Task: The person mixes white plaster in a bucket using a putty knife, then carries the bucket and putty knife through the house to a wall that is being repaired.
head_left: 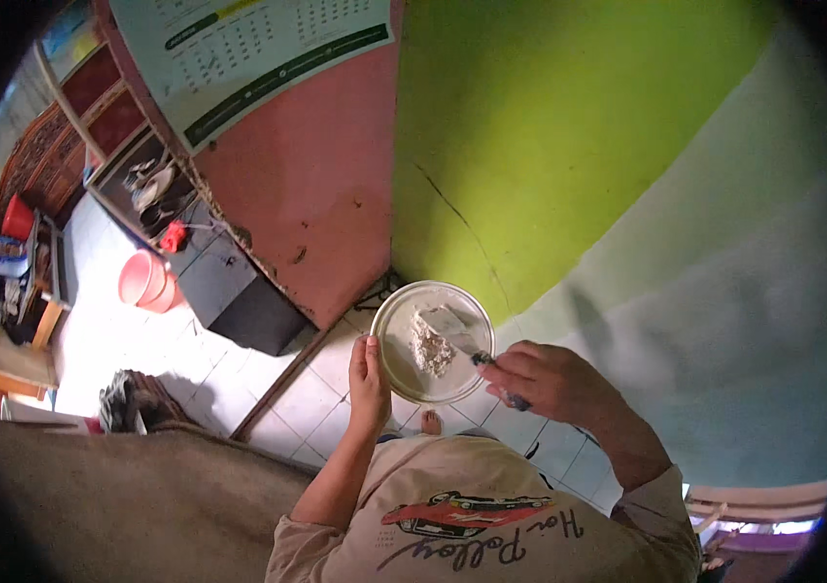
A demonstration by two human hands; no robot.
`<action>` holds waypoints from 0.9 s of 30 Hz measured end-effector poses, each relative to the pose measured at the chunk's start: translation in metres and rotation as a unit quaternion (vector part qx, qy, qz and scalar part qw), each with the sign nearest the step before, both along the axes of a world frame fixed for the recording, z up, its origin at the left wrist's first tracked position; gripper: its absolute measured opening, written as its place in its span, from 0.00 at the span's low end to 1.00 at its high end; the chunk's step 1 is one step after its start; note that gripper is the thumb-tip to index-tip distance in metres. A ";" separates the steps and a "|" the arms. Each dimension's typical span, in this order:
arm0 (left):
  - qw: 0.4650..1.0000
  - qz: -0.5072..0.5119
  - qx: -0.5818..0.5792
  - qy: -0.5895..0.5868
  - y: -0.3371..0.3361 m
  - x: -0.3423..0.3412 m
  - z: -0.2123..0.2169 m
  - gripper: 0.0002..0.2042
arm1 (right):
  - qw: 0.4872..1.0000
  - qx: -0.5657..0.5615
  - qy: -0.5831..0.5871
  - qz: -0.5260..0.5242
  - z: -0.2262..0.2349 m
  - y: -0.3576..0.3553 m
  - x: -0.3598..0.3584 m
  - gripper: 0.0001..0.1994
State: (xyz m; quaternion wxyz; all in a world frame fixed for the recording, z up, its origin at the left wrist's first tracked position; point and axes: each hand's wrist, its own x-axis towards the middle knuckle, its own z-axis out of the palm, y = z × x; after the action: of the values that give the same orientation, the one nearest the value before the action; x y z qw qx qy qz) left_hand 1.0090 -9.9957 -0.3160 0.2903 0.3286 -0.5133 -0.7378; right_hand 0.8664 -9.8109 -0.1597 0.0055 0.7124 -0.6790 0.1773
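Note:
My left hand (369,385) grips the left rim of a round, pale, shallow dish (395,340), thumb over the edge. Inside it sits a heap of lumpy white paste (427,352), with a thin smear around it. My right hand (548,377) is closed round the dark handle of a putty knife (458,336), at the dish's right side. Its broad flat blade reaches over the rim into the paste, and some white stuff covers the blade. Part of the handle is hidden by my fingers.
Ahead stands a cracked green wall (530,146), meeting a chipped pink wall (307,185) with a calendar (268,58). To the left are a dark cabinet (248,306), pink buckets (144,280) and a dark plastic bag (122,400). A brown surface (171,496) lies near left.

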 end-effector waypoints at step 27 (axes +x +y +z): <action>0.993 -0.108 -0.025 -0.043 -0.111 -0.006 -0.029 0.17 | 0.995 0.078 -0.013 -0.060 -0.031 -0.095 0.039 0.19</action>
State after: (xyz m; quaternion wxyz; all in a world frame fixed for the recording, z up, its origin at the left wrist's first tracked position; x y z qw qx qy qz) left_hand 1.0035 -10.1065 -0.3450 0.1943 0.2951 -0.5759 -0.7372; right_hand 0.9053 -9.9063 -0.1910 -0.0483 0.6660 -0.7325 0.1324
